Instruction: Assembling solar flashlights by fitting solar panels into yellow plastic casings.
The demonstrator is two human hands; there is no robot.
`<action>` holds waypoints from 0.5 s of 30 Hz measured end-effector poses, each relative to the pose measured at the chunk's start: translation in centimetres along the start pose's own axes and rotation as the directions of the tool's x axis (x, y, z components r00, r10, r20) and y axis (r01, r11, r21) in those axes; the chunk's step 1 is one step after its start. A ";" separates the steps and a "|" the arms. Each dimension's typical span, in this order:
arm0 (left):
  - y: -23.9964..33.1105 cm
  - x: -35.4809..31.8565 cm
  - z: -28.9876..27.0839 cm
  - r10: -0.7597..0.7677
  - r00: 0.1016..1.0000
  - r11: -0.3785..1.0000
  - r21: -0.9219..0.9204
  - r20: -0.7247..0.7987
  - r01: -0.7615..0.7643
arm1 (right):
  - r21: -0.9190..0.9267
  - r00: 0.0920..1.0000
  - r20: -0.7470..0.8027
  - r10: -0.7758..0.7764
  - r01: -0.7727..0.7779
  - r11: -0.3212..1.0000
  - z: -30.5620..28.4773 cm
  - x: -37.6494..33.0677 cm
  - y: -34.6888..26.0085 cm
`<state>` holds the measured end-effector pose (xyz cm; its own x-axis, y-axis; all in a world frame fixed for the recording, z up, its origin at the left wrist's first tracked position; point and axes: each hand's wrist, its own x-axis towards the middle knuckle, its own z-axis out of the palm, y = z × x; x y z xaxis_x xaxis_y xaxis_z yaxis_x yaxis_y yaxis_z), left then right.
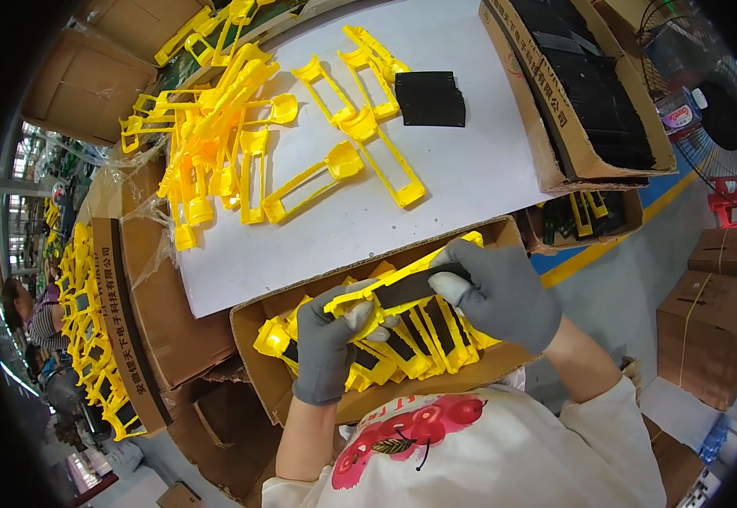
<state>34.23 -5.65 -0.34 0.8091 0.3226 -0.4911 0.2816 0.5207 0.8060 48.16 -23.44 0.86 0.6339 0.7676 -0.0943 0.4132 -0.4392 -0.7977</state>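
Note:
Both gloved hands work over an open cardboard box (254,372) at the table's near edge. My left hand (322,343) is closed round the left end of a yellow plastic frame (412,269), which tilts up toward the right. On the frame lies a flat black strip (407,290). My right hand (504,292) grips the frame's far right end, its thumb pressed on the strip. Underneath, the box holds several yellow frames with black strips (445,334), standing in a row. The hands hide part of them.
On the white table (487,161) lie a heap of yellow frames (216,127), several separate frames (394,169) and a black sheet stack (430,99). A carton of black sheets (588,93) stands at the right, near a fan (728,118). Filled frames (89,339) and another person (43,326) are left.

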 end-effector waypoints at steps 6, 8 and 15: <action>0.0 -0.3 0.5 0.056 0.997 0.998 -0.035 -0.044 -0.057 | 0.046 0.997 -0.069 -0.047 0.050 0.998 0.4 -0.3 -0.1; 0.1 -0.3 0.3 0.017 1.000 1.000 -0.020 -0.025 -0.018 | 0.057 0.997 -0.069 -0.022 0.026 0.998 0.4 -0.4 -0.2; 0.6 -0.2 1.7 -0.044 0.998 0.994 0.097 -0.036 0.047 | -0.119 0.996 -0.083 -0.028 0.018 0.993 1.3 -0.2 0.7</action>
<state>35.09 -6.79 0.82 0.7769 0.3279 -0.5376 0.3680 0.4564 0.8101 47.44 -23.30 -0.43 0.6745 0.7379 -0.0222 0.4991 -0.4779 -0.7228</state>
